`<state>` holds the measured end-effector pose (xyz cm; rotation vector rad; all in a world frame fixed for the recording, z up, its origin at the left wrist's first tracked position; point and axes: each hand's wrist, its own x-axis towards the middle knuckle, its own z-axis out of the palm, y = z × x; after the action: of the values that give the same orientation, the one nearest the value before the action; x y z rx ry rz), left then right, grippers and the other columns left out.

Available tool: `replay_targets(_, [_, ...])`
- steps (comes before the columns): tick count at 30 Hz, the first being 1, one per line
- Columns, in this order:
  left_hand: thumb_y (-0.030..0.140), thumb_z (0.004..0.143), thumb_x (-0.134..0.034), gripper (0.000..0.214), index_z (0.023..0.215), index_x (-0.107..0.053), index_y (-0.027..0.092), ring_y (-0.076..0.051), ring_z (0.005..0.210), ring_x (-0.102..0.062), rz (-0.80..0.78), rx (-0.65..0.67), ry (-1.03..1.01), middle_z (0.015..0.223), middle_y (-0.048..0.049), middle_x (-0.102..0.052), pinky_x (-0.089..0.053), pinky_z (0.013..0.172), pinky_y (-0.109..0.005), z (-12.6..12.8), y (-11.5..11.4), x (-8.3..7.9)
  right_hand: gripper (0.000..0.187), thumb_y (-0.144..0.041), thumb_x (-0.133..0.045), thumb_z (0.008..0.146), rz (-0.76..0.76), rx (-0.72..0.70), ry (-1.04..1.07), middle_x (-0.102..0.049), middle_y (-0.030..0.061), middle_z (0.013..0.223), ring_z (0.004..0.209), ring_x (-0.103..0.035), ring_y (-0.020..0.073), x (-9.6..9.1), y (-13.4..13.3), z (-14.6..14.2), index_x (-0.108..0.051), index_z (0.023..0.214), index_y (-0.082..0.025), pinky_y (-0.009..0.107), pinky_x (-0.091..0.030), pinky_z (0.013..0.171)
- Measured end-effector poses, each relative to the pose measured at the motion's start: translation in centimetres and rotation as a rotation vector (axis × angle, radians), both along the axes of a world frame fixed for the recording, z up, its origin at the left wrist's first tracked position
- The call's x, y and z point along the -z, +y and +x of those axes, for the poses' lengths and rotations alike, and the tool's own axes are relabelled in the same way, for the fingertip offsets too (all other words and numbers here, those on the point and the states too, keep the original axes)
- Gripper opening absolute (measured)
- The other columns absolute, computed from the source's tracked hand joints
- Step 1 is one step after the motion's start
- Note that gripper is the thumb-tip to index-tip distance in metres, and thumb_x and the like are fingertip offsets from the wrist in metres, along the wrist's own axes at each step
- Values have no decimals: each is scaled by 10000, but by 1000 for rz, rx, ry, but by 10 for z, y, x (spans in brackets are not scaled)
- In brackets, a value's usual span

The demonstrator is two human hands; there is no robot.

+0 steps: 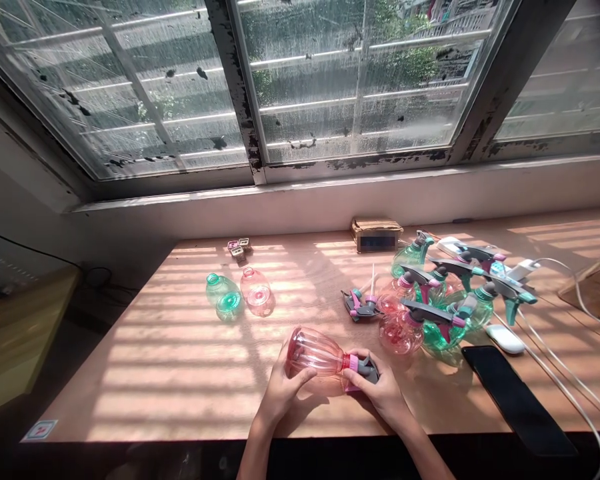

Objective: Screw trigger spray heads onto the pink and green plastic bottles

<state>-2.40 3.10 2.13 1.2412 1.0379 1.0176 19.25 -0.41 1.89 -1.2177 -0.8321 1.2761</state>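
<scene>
A pink see-through spray bottle (316,353) lies on its side near the front edge of the wooden table (180,373). My left hand (283,389) is wrapped round the bottle's body. My right hand (377,390) grips its grey trigger head (367,369) with the pink collar. To the left stand a green bottle (223,297) and a pink bottle (257,291), both without heads. A loose trigger head with its tube (361,303) lies to the right of centre.
Several assembled pink and green spray bottles (440,300) are clustered at the right. A black phone (515,399), a white mouse (505,338) and white cables (560,373) lie near the right front. A small cardboard box (377,235) sits by the wall under the window.
</scene>
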Motion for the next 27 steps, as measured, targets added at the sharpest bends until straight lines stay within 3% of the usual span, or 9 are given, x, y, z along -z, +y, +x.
replay_targets(6, [195,823,-806,890,1575,-360,362,-332,1518,-361,10,-7,-14,1633,-41,-442,-268,1266,-501,1,-2,7,486,-570,-888,675,-4,9,39,-712,-4,651,529,-647,203,3,3,2,-736,968,-213,382,-628,530])
replay_targets(10, [228,762,-869,990,1586,-334,353,-348,1542,-307,14,-24,-18,1652,-66,-406,-215,1282,-533,1,-1,7,459,-533,-916,645,7,12,-3,-774,50,793,674,-690,242,5,2,1,-761,925,-204,369,-628,577])
replay_targets(13, [308,817,-822,854,1559,-399,317,-354,1513,-368,17,-23,-32,1624,-88,-447,-265,1266,-541,1,0,3,456,-522,-920,638,8,4,-20,-789,69,842,744,-697,268,6,2,0,-773,921,-197,358,-629,573])
replay_targets(16, [301,823,-817,794,1528,-452,316,-353,1500,-392,17,-9,-34,1608,-83,-473,-271,1263,-541,1,0,-1,460,-521,-920,644,-1,4,-3,-789,74,846,729,-699,265,6,2,0,-771,934,-197,347,-625,540])
replay_targets(21, [254,843,-800,833,1560,-392,366,-338,1520,-361,5,15,-37,1640,-47,-436,-283,1259,-519,2,-3,2,477,-548,-906,662,-9,18,43,-748,11,708,546,-657,203,5,2,1,-756,966,-212,375,-628,529])
replay_targets(27, [279,799,-836,908,1574,-368,344,-347,1521,-355,-8,-12,-40,1630,-66,-448,-269,1265,-520,0,-2,2,391,-492,-923,658,23,8,11,-782,38,791,682,-683,234,5,2,0,-795,903,-215,321,-614,559])
